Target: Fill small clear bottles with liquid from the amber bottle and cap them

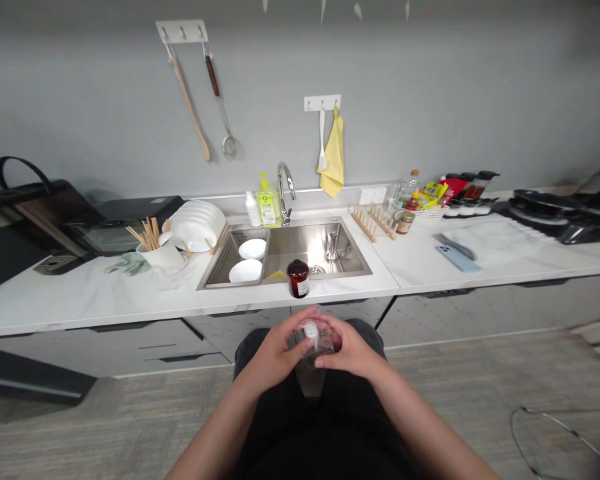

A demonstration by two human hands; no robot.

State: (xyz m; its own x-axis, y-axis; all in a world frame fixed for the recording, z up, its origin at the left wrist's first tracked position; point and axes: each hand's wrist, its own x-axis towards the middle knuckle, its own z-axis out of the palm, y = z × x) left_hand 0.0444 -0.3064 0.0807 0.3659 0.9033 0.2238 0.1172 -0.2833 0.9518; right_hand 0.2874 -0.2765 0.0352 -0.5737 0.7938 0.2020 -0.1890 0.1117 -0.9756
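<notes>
In front of my lap, just off the counter's front edge, my two hands hold a clear, square-shouldered bottle (pixel 325 344) with a whitish cap. My left hand (pixel 289 343) is closed at its left side, the thumb beside the cap. Around the right side my right hand (pixel 347 347) curls, thumb on the near face. The bottle's lower part blurs against my dark clothes, and its contents are hard to make out. Beyond my fingers, a dark red-brown jar (pixel 299 279) with a dark lid and white label stands at the sink's front edge.
The steel sink (pixel 300 243) has a basket with two white bowls (pixel 246 271) on its left. Behind stand a yellow-green soap bottle (pixel 269 203) and the faucet (pixel 285 190). White plates (pixel 195 230) are racked left. A wooden rack (pixel 375 222) and blue phone (pixel 457 258) lie right.
</notes>
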